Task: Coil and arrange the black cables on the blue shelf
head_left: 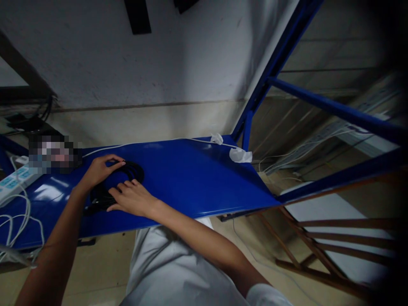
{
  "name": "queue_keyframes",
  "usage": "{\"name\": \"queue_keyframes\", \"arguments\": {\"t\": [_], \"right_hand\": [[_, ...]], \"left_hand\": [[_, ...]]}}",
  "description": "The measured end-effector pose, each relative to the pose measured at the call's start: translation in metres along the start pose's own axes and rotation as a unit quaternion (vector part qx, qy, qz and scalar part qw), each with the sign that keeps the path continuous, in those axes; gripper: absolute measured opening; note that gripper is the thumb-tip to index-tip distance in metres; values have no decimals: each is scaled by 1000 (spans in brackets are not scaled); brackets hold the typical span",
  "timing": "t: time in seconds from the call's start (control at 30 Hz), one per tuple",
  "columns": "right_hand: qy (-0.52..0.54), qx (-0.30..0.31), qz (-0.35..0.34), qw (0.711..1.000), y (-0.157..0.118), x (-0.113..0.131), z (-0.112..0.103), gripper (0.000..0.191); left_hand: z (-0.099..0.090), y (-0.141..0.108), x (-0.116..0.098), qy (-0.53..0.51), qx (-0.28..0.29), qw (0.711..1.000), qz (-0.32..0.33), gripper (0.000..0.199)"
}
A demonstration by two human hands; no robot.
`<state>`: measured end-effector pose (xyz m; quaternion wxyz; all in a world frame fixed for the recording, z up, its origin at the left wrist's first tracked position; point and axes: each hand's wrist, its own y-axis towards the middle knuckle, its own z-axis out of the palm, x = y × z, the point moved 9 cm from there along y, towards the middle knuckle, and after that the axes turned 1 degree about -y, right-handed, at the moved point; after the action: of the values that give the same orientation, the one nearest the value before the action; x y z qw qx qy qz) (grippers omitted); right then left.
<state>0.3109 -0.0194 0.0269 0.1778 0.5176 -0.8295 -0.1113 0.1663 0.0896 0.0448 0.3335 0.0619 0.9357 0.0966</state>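
Observation:
A coiled black cable point(135, 171) lies on the blue tabletop point(191, 178), left of centre. My left hand point(101, 170) is at the upper left of the coil, its thumb and index finger closed on a strand. Over the lower part of the coil rests my right hand point(132, 197), fingers bent and slightly spread on the cable. Whether the right fingers grip a strand cannot be made out. Darker cable ends show at the coil's lower left, partly under the right hand.
A white power strip point(15, 182) with white cords point(24, 212) lies at the left, beside a blurred-out patch. A thin white cable and crumpled white pieces point(240, 155) lie along the back edge. Blue frame bars point(334, 110) and a wooden chair point(344, 250) stand at the right.

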Motion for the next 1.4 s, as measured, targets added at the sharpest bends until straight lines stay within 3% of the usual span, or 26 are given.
{"name": "queue_keyframes", "arguments": {"t": [0.13,0.27,0.4,0.47,0.6,0.7,0.83,1.0,1.17,1.4], "right_hand": [[-12,12,-19,1000,-1,5,2,62],[-4,2,-27,1000,-6,7,-5,83],[-29,29,-47,998,-11,7,-4,62],[-37,39,-55,997,-17,1,-8,51],[-37,59,-62,996,-45,-24,-27,47],[-47,62,-49,996,-76,-52,-46,49],[-63,70,-1,996,-117,-93,-68,51],[-64,63,42,995,-160,-130,-94,50],[-43,45,63,996,-185,-146,-107,50],[-18,30,77,996,-189,-151,-109,53]], "left_hand": [[-1,-5,2,-30,-3,999,-14,59],[2,-9,2,-47,13,999,-21,55],[2,-12,1,-65,14,997,-26,53],[-5,-13,2,-57,-17,998,-24,53],[-38,-23,19,18,-140,990,-12,54],[-58,-37,36,115,-197,973,20,48],[-67,-58,55,210,-202,954,62,42],[-73,-76,72,267,-191,945,16,42],[-75,-78,73,275,-172,944,-53,38],[-75,-74,70,273,-176,943,-70,37]]}}
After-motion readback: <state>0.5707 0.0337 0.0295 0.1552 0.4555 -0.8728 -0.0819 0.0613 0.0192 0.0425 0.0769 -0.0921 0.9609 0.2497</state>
